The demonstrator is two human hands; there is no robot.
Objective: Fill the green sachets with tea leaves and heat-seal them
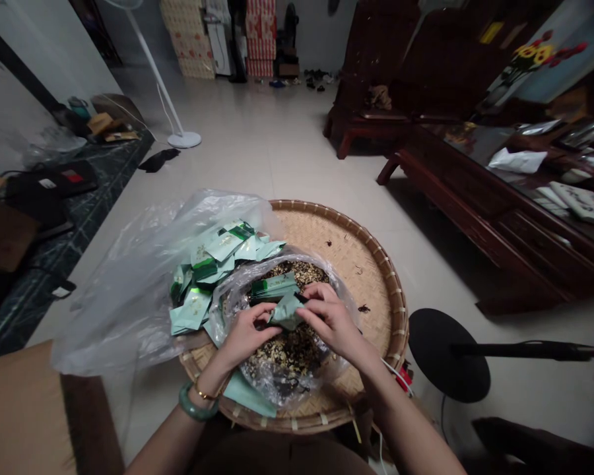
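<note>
Both my hands hold one pale green packet (286, 313) above a clear plastic bag (344, 290) of dark and yellowish dried leaf-like bits (290, 353). My left hand (247, 333) pinches the packet's left side between thumb and fingers. On its right side my right hand (329, 316) grips near the upper edge, where a small dark piece shows at the fingertips. Just beyond, more green packets (273, 286) lie together on the loose bits. To the left, a heap of similar packets (222, 254) rests in a large clear plastic sack (143, 284).
Everything sits on a round woven bamboo tray (321, 221), with a few dark scraps on its right. A black round stand base (448, 353) stands close at the right. Beyond are a dark wooden table (475, 204), a white fan stand (184, 139) and a marble-topped ledge (113, 178).
</note>
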